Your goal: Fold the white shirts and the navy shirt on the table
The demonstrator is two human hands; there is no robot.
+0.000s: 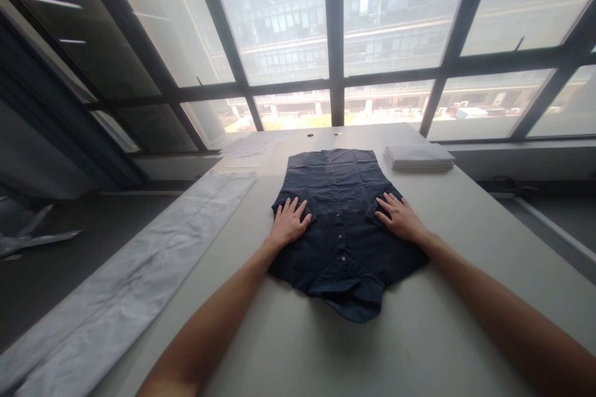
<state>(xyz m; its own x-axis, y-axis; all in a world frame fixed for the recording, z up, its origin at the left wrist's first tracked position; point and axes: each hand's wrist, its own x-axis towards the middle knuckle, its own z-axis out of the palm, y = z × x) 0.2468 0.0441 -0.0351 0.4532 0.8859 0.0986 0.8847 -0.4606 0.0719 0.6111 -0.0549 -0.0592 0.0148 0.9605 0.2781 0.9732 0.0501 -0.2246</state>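
A dark navy buttoned shirt (333, 192) lies spread on the white table (261, 347), its collar (358, 307) toward me and its hem at the far end. My left hand (289, 221) rests flat on the shirt's left side, over a folded-in sleeve, with the fingers spread. On the opposite side, my right hand (397, 216) lies flat over the other folded-in sleeve, fingers also apart. Several small buttons run down the middle between the hands. The parts of the sleeves beneath my palms are hidden.
A long strip of wrinkled white cloth (153, 260) covers the table's left edge. White sheets (246, 147) lie at the far left, and a folded white stack (418, 157) sits at the far right. Large framed windows (284, 18) rise behind the table; a dark curtain (51, 93) hangs left.
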